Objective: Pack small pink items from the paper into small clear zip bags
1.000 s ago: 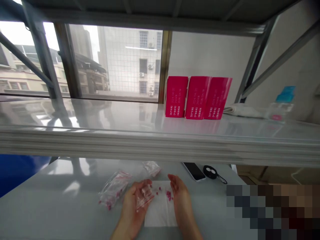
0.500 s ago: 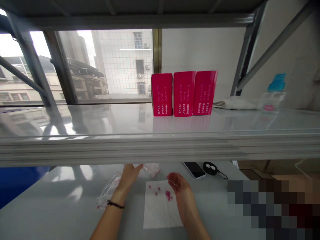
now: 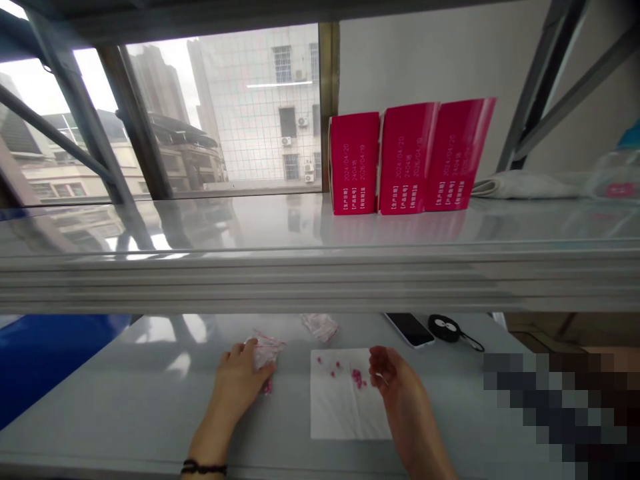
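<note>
My left hand (image 3: 240,377) is on the left side of the grey table, with its fingers and thumb closed about a clear plastic bag (image 3: 267,347) with reddish lines along its top. Pink beads (image 3: 269,387) show at the bag's lower end by the thumb; the palm hides the rest. My right hand (image 3: 395,387) rests by the right edge of a white sheet (image 3: 345,417), fingers loosely curled and nothing visible in them. On the sheet, a small cluster of pink beads (image 3: 357,379) lies beside those fingertips, and several single ones are scattered further left.
Another clear bag (image 3: 320,327) lies behind the sheet. A phone (image 3: 411,329) and a black pouch with eyes (image 3: 444,328) are at the back right. Above the table runs a shelf edge (image 3: 300,283), carrying pink boxes (image 3: 407,160), a folded cloth (image 3: 525,185) and a blue-topped bottle (image 3: 617,177).
My left hand has drawn back and left from near the rear bag onto the bag with beads. My right hand stays beside the sheet. The whole view has shifted slightly.
</note>
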Available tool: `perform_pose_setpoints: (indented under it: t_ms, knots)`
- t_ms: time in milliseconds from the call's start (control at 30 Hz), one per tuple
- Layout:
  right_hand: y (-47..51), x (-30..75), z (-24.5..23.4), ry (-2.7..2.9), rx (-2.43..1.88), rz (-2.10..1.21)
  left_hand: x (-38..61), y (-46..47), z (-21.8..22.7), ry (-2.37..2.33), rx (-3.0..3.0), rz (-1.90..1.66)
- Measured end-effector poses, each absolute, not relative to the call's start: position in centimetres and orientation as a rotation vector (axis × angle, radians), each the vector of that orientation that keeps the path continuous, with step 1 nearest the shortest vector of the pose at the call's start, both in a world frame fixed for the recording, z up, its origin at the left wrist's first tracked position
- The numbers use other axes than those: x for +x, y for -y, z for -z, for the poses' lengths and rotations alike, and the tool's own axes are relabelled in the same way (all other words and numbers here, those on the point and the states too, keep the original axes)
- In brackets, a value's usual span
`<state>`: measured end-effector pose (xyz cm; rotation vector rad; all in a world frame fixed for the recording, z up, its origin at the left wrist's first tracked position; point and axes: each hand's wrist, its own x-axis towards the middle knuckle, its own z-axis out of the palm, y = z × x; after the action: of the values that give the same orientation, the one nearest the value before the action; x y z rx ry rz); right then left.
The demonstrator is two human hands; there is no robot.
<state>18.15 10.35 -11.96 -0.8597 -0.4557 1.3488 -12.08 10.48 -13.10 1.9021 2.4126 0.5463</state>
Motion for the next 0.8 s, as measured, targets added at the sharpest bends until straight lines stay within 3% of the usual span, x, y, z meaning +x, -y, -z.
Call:
perform_pose_setpoints:
  t_ms: [267, 800]
  knots:
    - [-8.9, 17.6, 11.3, 0.405, -0.849, -1.342, -12.5, -10.1, 12.8, -2.352, 1.892, -0.886]
    - [-8.1, 16.2, 11.1, 0.630, -0.912, -1.354, -13.4, -10.1, 13.3, -2.474, 1.975, -1.103]
